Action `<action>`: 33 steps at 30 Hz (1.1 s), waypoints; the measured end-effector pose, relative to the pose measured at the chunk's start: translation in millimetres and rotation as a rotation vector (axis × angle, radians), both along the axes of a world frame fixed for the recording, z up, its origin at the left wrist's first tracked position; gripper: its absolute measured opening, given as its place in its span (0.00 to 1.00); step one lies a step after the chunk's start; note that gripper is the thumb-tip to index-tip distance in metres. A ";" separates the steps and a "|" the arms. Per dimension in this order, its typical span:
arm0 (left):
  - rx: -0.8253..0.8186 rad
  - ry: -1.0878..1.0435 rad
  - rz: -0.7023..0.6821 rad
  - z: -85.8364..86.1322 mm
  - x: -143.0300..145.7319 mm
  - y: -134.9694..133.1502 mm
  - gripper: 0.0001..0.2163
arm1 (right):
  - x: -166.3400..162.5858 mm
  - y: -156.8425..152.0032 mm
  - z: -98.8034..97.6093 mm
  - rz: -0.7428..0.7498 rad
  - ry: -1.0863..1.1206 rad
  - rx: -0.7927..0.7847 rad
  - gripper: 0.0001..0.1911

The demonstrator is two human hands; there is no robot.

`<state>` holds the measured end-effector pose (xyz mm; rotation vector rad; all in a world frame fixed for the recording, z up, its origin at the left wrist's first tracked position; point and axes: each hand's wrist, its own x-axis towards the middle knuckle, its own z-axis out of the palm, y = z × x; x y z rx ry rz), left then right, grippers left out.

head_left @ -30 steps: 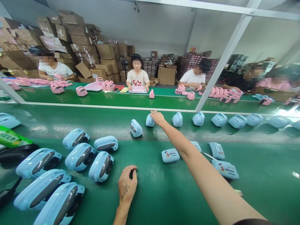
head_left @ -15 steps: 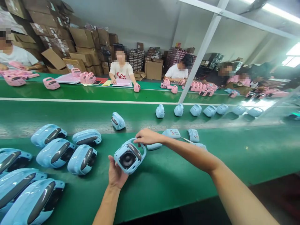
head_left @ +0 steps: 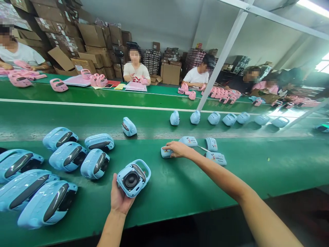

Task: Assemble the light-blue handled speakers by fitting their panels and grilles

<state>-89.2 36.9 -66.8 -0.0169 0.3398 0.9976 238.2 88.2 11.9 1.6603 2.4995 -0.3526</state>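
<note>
My left hand (head_left: 120, 199) is closed round the lower left of a light blue portable speaker (head_left: 132, 179), whose bare black cone faces up and whose carry handle points to the upper right. Farther forward, my right hand (head_left: 177, 149) reaches down onto a light blue speaker cover (head_left: 166, 153), its fingers bent over the top edge. Close by lie more printed covers: one behind (head_left: 189, 141), a curved one (head_left: 211, 144) and one at the right (head_left: 216, 158). A thin white stick (head_left: 203, 148), perhaps a screwdriver, lies among them, partly hidden.
Several blue speakers (head_left: 68, 156) crowd the green bench at my left. A single speaker (head_left: 129, 126) and a row of others (head_left: 214, 118) stand on the belt beyond. Past a white post (head_left: 223, 55), co-workers sit with pink speakers (head_left: 99, 80); cardboard boxes (head_left: 97, 37) are stacked behind.
My right hand has let go of the speaker's handle and moved right onto a cover. The speaker in my left hand has shifted slightly left and down. A co-worker opposite has lifted a pink speaker.
</note>
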 end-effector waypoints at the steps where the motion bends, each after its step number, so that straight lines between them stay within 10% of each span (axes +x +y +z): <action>1: -0.009 0.020 0.008 0.8 0.7 0.0 0.25 | 0.7 -0.7 -0.8 -0.001 0.012 0.012 0.35; 22: -0.023 -0.129 0.007 -12.8 -13.7 4.0 0.30 | -32.8 -5.1 8.1 -0.035 -0.177 0.099 0.39; 26: -0.084 -0.037 0.057 -6.3 -16.0 1.2 0.34 | -28.2 -8.5 14.2 -0.193 0.400 0.082 0.42; 33: -0.151 0.323 0.131 28.7 -9.2 -0.9 0.27 | -74.1 -54.7 -18.2 -0.403 1.666 -0.646 0.42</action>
